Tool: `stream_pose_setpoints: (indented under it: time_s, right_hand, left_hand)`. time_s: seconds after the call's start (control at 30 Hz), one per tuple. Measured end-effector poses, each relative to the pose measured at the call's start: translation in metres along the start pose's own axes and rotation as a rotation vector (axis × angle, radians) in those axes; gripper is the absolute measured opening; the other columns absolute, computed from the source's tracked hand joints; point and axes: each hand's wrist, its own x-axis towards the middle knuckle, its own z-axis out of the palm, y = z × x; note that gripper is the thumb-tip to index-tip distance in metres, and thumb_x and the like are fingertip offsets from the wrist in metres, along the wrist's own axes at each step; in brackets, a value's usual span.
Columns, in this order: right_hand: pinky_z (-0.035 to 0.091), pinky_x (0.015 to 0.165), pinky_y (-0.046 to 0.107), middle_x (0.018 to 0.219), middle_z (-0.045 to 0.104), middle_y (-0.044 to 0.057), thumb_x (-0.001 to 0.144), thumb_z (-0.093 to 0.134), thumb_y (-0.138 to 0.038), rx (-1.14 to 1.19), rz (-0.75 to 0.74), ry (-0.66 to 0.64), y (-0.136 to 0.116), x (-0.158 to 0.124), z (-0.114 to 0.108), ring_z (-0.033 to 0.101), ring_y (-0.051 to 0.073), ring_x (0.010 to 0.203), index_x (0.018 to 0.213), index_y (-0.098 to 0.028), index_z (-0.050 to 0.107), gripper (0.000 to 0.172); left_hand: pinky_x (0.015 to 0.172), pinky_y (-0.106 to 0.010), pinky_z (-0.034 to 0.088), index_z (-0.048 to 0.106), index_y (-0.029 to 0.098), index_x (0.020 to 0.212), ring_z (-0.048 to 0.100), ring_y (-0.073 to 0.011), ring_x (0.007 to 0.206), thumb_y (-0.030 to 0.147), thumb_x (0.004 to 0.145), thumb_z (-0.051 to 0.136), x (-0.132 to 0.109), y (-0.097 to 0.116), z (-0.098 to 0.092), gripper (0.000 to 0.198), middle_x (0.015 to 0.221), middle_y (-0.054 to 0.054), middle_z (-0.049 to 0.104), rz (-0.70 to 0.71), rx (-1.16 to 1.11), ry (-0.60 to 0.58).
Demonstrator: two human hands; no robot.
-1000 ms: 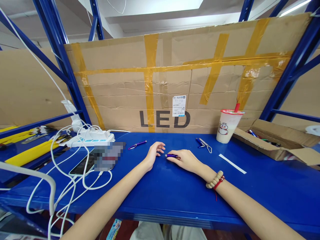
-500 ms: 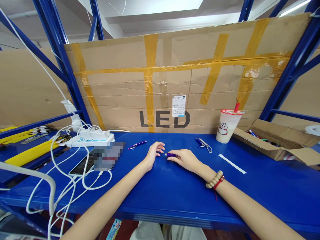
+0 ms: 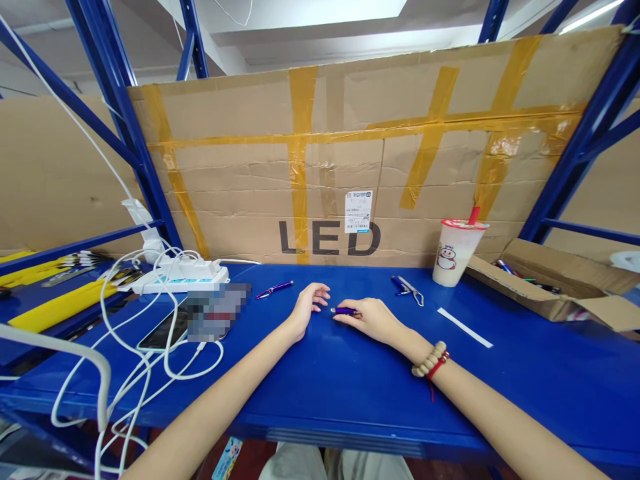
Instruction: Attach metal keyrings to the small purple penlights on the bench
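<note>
My right hand [image 3: 371, 317] grips a short purple piece like a pen barrel [image 3: 344, 311], held between thumb and fingers just above or on the blue tabletop [image 3: 320, 387]; its far end is hidden in the hand. Facing it, my left hand [image 3: 311, 308] rests on its side with loosely curled fingers apart, holding nothing. Beyond the left hand lies a slim purple pen [image 3: 275, 289]. Behind the right hand is a purple pen-like piece [image 3: 399, 285] beside a silver metal carabiner-like clip [image 3: 415, 291].
A white strip [image 3: 465, 327] lies to the right. Behind it stand a drink cup with a red straw [image 3: 451, 257] and an open cardboard box [image 3: 540, 297]. Phones [image 3: 163, 333], white cables [image 3: 150, 373] and a power strip [image 3: 175, 277] crowd the left. Cardboard [image 3: 250, 193] walls the back.
My right hand and the purple barrel have shifted very slightly to the right. My left hand has stayed in place.
</note>
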Motion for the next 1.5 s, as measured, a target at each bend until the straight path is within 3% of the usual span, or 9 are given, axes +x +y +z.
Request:
stream_pose_setpoints:
  time_s: [0.43, 1.5]
  right_hand:
    - [0.040, 0.061, 0.024, 0.088, 0.070, 0.000, 0.086, 0.038, -0.051, -0.065, 0.004, 0.037, 0.0015, 0.0002, 0.0011, 0.063, 0.017, 0.075, 0.103, -0.028, 0.062, 0.038]
    - [0.031, 0.052, 0.021, 0.066, 0.063, -0.001, 0.086, 0.039, -0.034, -0.012, 0.035, 0.042, -0.0043, -0.0022, -0.0027, 0.057, 0.013, 0.059, 0.101, -0.023, 0.055, 0.025]
  left_hand:
    - [0.054, -0.020, 0.035, 0.056, 0.015, 0.073, 0.053, -0.0108, 0.063, 0.028, 0.069, 0.041, 0.0017, -0.0017, -0.0008, 0.020, 0.072, -0.002, 0.057, 0.008, -0.002, -0.004]
    - [0.055, -0.020, 0.035, 0.055, 0.016, 0.074, 0.053, -0.0112, 0.065, 0.030, 0.069, 0.041, -0.0004, -0.0003, -0.0005, 0.021, 0.074, -0.002, 0.056, 0.010, 0.017, -0.016]
